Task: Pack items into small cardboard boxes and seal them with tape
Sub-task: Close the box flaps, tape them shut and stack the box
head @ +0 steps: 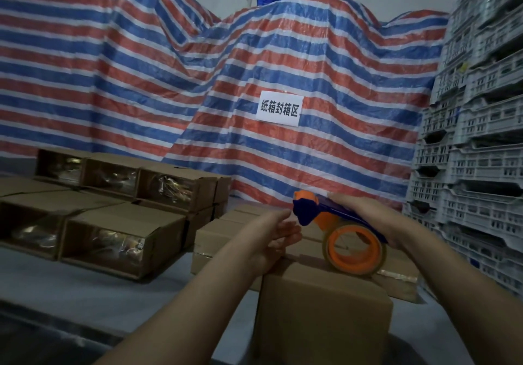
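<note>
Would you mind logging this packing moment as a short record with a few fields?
setting: table in front of a striped tarp bearing a white sign
box in work: cardboard box, flaps closed
tool: tape dispenser, its roll resting on the box top
right hand: grips the dispenser
left hand: open, resting at the box's top edge
other boxes: taped boxes stacked to the left
side: grey crates stacked on the right

One tape dispenser (336, 223), two hands (bare), one sign (279, 109)
</note>
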